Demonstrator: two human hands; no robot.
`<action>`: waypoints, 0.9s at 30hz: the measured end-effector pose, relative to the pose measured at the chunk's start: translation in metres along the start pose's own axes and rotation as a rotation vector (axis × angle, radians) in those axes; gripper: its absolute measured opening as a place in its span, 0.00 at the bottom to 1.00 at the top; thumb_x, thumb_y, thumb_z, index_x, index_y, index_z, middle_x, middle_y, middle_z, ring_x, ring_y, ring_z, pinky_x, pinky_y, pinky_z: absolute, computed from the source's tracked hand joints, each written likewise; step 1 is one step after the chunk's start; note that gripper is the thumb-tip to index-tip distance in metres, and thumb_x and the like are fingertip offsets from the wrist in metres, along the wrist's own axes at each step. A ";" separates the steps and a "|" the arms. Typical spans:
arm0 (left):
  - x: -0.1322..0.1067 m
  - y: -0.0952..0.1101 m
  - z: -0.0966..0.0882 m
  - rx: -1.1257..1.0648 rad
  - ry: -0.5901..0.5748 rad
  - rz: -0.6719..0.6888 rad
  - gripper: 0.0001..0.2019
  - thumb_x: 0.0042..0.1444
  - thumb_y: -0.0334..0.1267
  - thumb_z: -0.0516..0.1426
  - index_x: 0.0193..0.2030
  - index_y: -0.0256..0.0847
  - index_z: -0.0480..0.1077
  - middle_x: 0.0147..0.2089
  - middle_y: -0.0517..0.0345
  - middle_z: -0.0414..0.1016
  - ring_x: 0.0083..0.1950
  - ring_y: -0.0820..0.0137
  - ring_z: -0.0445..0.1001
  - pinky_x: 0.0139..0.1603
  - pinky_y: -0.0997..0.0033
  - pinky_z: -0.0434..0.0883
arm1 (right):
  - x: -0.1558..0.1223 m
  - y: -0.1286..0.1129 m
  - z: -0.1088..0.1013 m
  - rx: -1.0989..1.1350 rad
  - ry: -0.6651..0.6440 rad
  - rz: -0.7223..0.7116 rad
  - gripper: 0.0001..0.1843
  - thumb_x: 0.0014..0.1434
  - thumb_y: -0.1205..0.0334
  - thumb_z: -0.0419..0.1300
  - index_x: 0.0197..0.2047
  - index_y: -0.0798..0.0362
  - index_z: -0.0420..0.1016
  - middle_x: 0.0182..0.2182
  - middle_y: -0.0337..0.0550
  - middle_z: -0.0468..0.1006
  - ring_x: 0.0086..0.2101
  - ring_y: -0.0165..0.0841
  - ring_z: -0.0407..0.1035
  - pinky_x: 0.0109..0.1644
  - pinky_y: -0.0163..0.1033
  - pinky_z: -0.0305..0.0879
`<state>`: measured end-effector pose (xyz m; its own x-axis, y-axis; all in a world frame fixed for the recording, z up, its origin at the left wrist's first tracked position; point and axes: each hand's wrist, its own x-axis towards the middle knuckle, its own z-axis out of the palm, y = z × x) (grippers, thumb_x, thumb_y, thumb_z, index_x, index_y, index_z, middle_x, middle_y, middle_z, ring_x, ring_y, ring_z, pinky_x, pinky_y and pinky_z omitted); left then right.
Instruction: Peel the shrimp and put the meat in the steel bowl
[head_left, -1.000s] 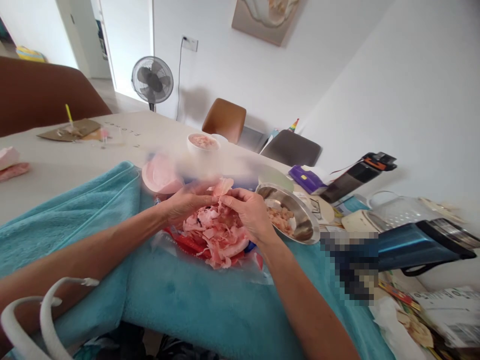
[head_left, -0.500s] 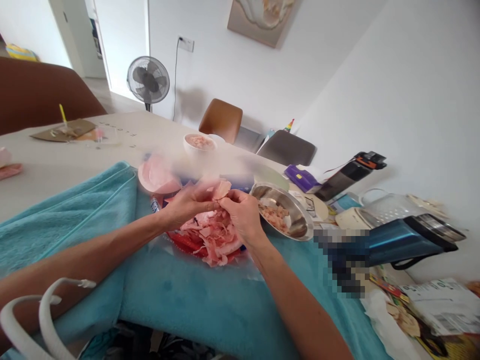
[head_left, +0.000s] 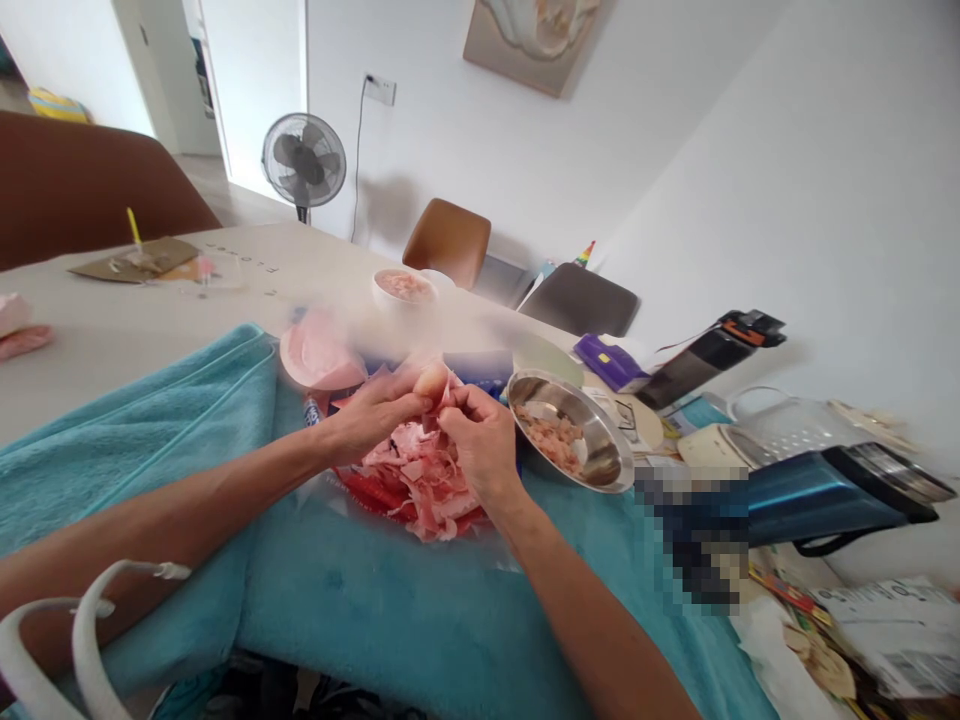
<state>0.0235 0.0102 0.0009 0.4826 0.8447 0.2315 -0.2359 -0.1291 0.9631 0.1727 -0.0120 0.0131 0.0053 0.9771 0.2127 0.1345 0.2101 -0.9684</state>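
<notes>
Pink-and-peach rounded fruit piece (head_left: 431, 383) is pinched between the closed fingertips of the left hand (head_left: 367, 410) and right hand (head_left: 480, 445), just above a heap of pink peelings (head_left: 420, 480) beside a shiny steel bowl (head_left: 604, 455); short, gentle pulls made over the heap seem wisest.

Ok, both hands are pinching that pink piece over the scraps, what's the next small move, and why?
Probably pull a flake off with the right hand: the left hand grips the pink piece directly above the scrap pile, so it should drop there.
</notes>
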 end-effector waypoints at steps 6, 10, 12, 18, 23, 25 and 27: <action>0.002 0.000 -0.005 0.024 0.021 -0.061 0.04 0.54 0.32 0.53 0.29 0.38 0.66 0.31 0.62 0.66 0.34 0.73 0.65 0.38 0.72 0.64 | 0.005 -0.003 -0.002 0.160 -0.064 0.127 0.03 0.40 0.66 0.57 0.18 0.52 0.65 0.15 0.30 0.62 0.19 0.23 0.51 0.21 0.30 0.51; 0.004 0.003 -0.004 -0.119 0.013 -0.136 0.04 0.49 0.29 0.53 0.25 0.38 0.63 0.28 0.61 0.67 0.31 0.74 0.66 0.34 0.73 0.65 | 0.012 -0.003 -0.012 0.348 -0.223 0.310 0.05 0.36 0.65 0.57 0.17 0.51 0.62 0.11 0.27 0.56 0.15 0.22 0.43 0.17 0.30 0.52; 0.004 0.004 -0.004 -0.196 -0.009 -0.170 0.04 0.47 0.29 0.54 0.24 0.37 0.64 0.27 0.60 0.67 0.30 0.73 0.67 0.33 0.73 0.66 | 0.015 -0.002 -0.016 0.416 -0.293 0.343 0.05 0.35 0.65 0.57 0.17 0.50 0.62 0.10 0.26 0.55 0.14 0.22 0.41 0.16 0.31 0.55; 0.004 0.001 -0.003 -0.186 0.000 -0.160 0.03 0.47 0.29 0.56 0.27 0.38 0.64 0.30 0.59 0.69 0.31 0.74 0.68 0.34 0.74 0.66 | 0.016 -0.001 -0.017 0.263 -0.219 0.298 0.05 0.38 0.64 0.57 0.18 0.52 0.62 0.12 0.28 0.60 0.15 0.21 0.47 0.17 0.29 0.49; 0.003 -0.006 -0.002 0.033 0.118 -0.118 0.06 0.47 0.31 0.58 0.32 0.39 0.65 0.28 0.64 0.65 0.28 0.75 0.65 0.29 0.75 0.62 | 0.012 0.000 -0.012 0.074 -0.182 0.233 0.06 0.42 0.64 0.58 0.18 0.52 0.63 0.13 0.29 0.63 0.16 0.22 0.54 0.20 0.30 0.48; 0.003 -0.007 -0.001 0.097 0.157 -0.082 0.06 0.48 0.31 0.57 0.33 0.39 0.64 0.28 0.64 0.63 0.28 0.76 0.63 0.28 0.75 0.60 | 0.012 0.001 -0.012 0.034 -0.179 0.230 0.08 0.46 0.60 0.60 0.20 0.53 0.66 0.15 0.31 0.66 0.17 0.24 0.58 0.21 0.31 0.52; 0.003 -0.009 -0.001 0.141 0.167 -0.035 0.06 0.49 0.32 0.57 0.33 0.40 0.63 0.28 0.65 0.61 0.28 0.76 0.63 0.28 0.75 0.60 | 0.013 0.002 -0.013 -0.039 -0.141 0.177 0.12 0.49 0.54 0.63 0.23 0.53 0.70 0.18 0.33 0.70 0.20 0.26 0.62 0.25 0.33 0.57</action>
<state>0.0265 0.0144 -0.0066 0.3392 0.9228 0.1828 -0.0954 -0.1596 0.9826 0.1864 0.0005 0.0158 -0.1061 0.9942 0.0167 0.1816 0.0359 -0.9827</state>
